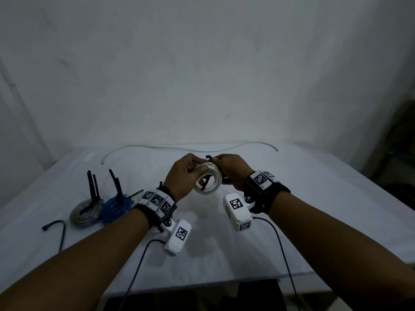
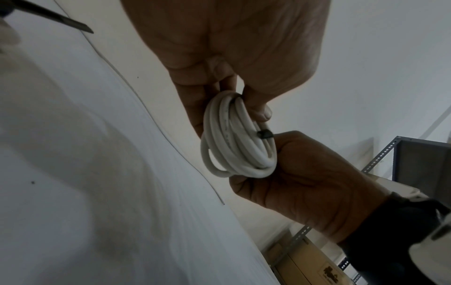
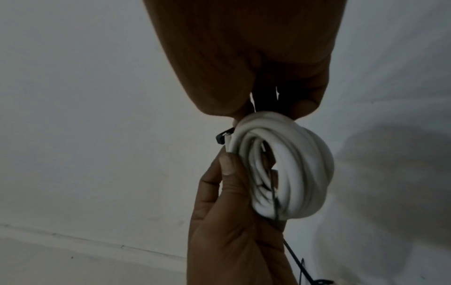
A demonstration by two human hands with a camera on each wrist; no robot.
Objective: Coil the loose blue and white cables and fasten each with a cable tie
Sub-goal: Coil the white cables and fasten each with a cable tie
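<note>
White round-sheathed cable, wound into a small coil [image 1: 208,182], hangs above the cloth-covered table [image 1: 303,209], pinched by the left hand [image 1: 182,176] to stop it springing open while the right hand [image 1: 232,170] pinches a black plastic cable tie [image 3: 223,137] around its strands.

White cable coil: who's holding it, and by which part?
Both hands. The left hand grips the coiled white round cable on its left side, thumb on the front; the right hand pinches the top right, at the black plastic cable tie.
</note>
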